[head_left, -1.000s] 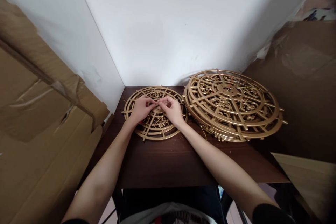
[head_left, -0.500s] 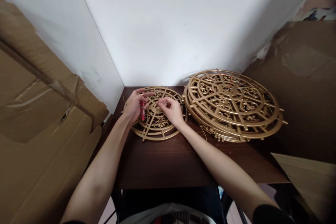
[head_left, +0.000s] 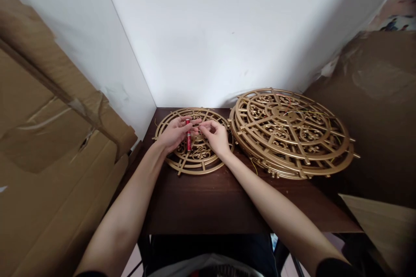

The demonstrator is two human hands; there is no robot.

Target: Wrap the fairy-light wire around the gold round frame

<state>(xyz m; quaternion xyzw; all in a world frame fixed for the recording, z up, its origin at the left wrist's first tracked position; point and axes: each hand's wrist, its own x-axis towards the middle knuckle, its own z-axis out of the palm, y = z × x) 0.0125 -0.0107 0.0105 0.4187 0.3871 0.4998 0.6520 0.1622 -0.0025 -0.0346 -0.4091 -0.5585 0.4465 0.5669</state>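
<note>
My left hand (head_left: 177,133) is closed on a slim red tube with a silver band (head_left: 189,138), which stands nearly upright between thumb and fingers. Close beside it, my right hand (head_left: 216,137) pinches with thumb and forefinger; whatever is between those tips is too small to make out. The fingertips of both hands almost meet over the centre of a round gold openwork disc (head_left: 185,169). This disc, with scrolls and spokes, lies flat on the dark brown table (head_left: 208,207).
To the right stands a tilted stack of larger-looking gold discs (head_left: 292,138) with thin wires on top. A yellow wire (head_left: 254,166) hangs beside the stack. Cardboard (head_left: 48,160) walls the left side, more cardboard (head_left: 383,95) the right, and a white wall (head_left: 201,43) the back.
My left hand has moved right, toward my right hand, carrying the red tube over the disc's middle. My right hand has barely shifted. The view has turned slightly.
</note>
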